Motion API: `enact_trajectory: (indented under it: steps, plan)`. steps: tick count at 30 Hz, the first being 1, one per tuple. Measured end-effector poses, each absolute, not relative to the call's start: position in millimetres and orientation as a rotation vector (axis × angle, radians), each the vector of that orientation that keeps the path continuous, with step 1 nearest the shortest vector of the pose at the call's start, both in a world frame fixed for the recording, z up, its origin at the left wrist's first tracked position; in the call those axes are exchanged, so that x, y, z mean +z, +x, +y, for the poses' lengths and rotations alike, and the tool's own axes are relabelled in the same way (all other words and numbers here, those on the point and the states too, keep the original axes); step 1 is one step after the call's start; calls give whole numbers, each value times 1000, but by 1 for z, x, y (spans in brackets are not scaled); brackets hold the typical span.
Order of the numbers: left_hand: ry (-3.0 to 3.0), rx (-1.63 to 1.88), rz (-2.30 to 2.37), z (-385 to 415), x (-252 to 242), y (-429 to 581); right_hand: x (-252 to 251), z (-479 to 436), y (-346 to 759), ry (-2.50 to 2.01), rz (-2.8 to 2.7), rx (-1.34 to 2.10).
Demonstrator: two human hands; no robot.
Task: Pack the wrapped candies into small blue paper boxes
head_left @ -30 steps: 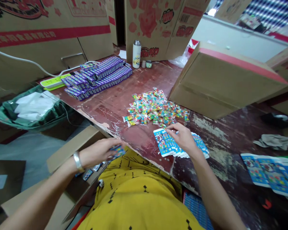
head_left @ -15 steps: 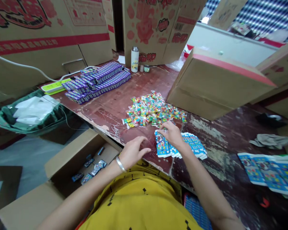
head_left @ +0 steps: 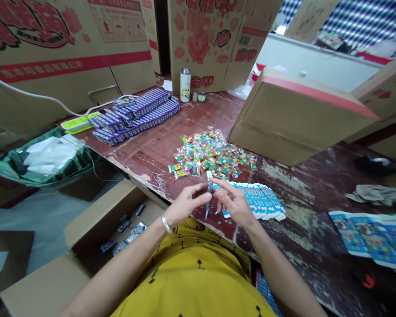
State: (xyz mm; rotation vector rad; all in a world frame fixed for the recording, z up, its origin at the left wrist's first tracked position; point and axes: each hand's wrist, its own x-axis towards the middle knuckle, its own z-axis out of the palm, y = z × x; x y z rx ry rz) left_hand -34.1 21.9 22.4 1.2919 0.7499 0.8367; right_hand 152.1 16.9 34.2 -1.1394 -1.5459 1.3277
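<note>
A thin blue-and-white flattened carton (head_left: pixel 209 175) stands edge-on between my hands, above the table's front edge. My left hand (head_left: pixel 184 205) pinches it between thumb and fingers from the left. From the right, my right hand (head_left: pixel 236 205) is closed against it, with the index finger by its white top flap and the other fingers curled. A fanned row of blue flat cartons (head_left: pixel 262 200) lies just right of and behind my right hand. Beyond my hands is a heap of small clear packets of colourful candy (head_left: pixel 211 152).
Purple small boxes (head_left: pixel 135 115) are stacked at the back left, near a white bottle (head_left: pixel 185 86). A large cardboard box (head_left: pixel 297 116) sits at the right. Below the left table edge, an open carton (head_left: pixel 100 220) holds several small packs. More blue cartons (head_left: pixel 366 235) lie far right.
My right hand has lifted one carton off the left end of the fanned row and brought it left. My left hand has moved right and closed on it.
</note>
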Motion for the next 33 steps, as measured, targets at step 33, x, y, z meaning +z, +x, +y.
enact_trajectory:
  steps: [33]
  plan:
    - [1037,1083,875,2,10,-42,15,9,119,-1107,-1309,956]
